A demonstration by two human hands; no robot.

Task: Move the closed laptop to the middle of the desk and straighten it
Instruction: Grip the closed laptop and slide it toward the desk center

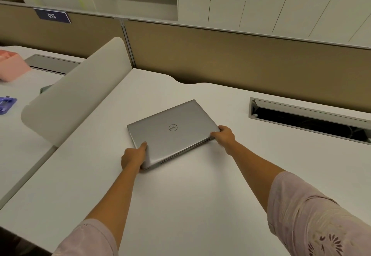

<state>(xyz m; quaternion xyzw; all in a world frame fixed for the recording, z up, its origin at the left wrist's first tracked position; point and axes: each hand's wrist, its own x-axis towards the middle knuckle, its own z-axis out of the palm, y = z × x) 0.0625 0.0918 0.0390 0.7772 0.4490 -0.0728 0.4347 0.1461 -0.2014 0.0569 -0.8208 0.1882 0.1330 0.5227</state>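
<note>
While it lies askew on the white desk (180,205), the closed silver laptop (172,133) (logo up) is gripped between the left hand (133,156) and right hand (224,136) at its near corners.

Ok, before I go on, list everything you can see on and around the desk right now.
laptop: one, silver, closed, skewed on the desk, left of the cable tray
desk: one, white, under the laptop
cable tray: one, grey frame, open, far right of desk
side divider: one, off-white, left desk edge
back partition: tan, behind desk
number plate: one, dark blue, 015
pink box: one, neighbouring desk
purple item: one, far left, unclear
cabinets: white, background
left hand: grip on laptop's near-left corner
right hand: grip on right corner
</note>
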